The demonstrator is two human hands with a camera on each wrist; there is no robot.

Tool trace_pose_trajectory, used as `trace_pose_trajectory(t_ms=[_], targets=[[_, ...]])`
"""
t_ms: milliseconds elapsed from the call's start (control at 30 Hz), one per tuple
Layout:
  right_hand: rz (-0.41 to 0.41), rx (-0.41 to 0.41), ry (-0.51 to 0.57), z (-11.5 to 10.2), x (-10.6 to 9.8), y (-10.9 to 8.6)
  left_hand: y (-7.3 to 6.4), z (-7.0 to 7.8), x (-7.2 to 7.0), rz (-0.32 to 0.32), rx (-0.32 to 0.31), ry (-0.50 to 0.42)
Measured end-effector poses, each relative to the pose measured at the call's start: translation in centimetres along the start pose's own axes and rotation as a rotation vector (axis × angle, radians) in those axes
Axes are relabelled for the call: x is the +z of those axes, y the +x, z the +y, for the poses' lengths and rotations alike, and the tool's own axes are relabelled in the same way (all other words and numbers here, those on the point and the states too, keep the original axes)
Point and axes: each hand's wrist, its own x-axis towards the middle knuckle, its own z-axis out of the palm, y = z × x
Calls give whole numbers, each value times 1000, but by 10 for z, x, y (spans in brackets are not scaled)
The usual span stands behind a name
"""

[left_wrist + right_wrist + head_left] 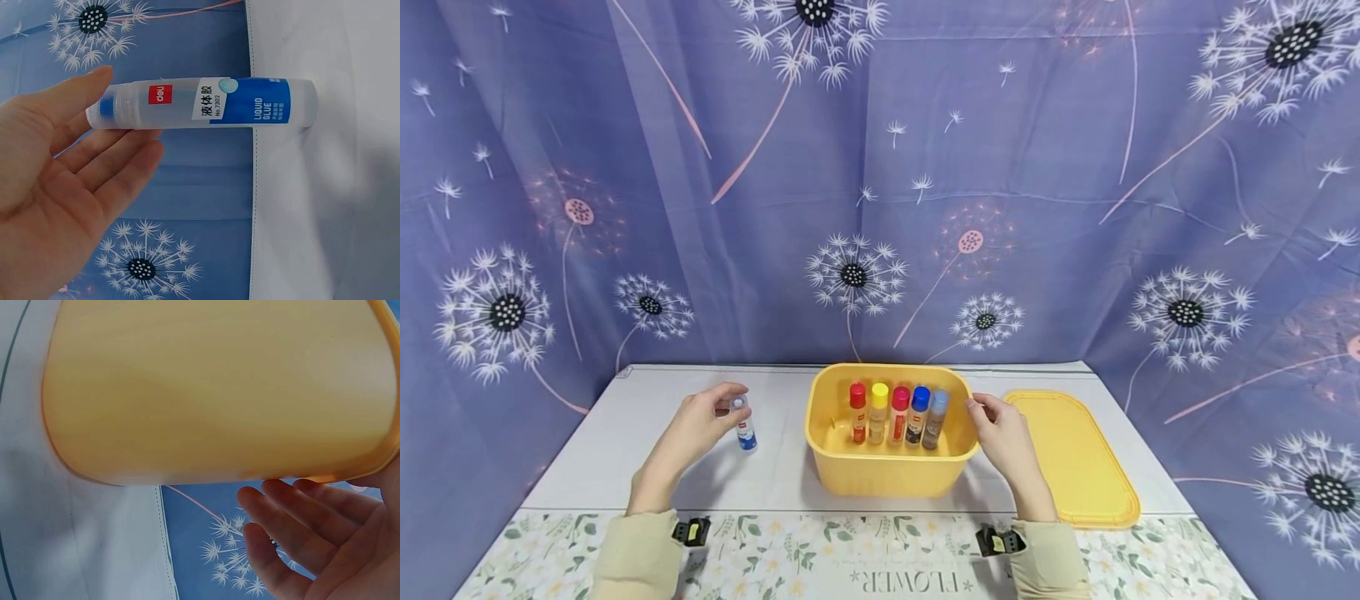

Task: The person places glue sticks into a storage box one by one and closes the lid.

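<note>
In the head view my left hand (703, 421) pinches the capped top of a clear liquid glue bottle (746, 435) with a blue label. The bottle (212, 103) stands upright, its base at the white tabletop; whether it touches is hard to tell. My right hand (1006, 437) holds the right end of a yellow plastic box (887, 475) at its rim. In the right wrist view its fingers (300, 519) lie along the outside below the rim, and the thumb is mostly hidden. Several glue bottles stand in a row inside the box, with red, yellow, blue and pale caps.
A yellow lid (1078, 458) lies flat to the right of the box, beside my right forearm. Behind the table hangs a purple dandelion curtain (760, 250). A floral cloth (820, 550) covers the front edge.
</note>
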Motion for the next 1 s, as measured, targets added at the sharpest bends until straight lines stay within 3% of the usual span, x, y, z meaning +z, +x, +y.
trace_pose_trajectory(t_ms=[500,1000], targets=[[-1,-2,5,0,0,-1,-2,-1,1,28,-24,21],[-3,-10,-2,1,-1,-1,-1,2,-3,16,5,71]])
